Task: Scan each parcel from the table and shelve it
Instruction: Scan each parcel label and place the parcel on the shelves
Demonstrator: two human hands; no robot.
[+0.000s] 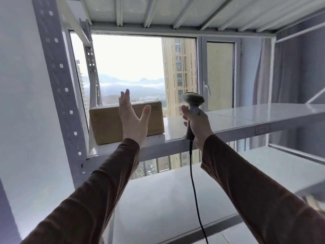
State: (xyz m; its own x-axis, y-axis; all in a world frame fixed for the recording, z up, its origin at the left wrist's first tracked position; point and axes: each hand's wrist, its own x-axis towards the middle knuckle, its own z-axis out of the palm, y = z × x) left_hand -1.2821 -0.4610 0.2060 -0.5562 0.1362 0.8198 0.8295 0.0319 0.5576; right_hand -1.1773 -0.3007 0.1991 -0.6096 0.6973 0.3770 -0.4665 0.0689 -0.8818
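The parcel (107,124), a brown cardboard box, sits on the white shelf (246,117) at centre left of the frame, against the left end of the rack, beside the perforated grey upright (59,81). The left hand (132,118) is raised in front of the parcel's face, fingers straight and thumb spread, grasping nothing; whether the palm touches the cardboard cannot be determined. The right hand (197,125), at centre of the frame just right of the parcel, is clenched around the handle of the scanner (192,103), head uppermost. The scanner's black cable (195,191) hangs down toward the lower edge. Both arms wear brown sleeves (98,187). Behind the rack, a window (128,67) shows buildings and hills.
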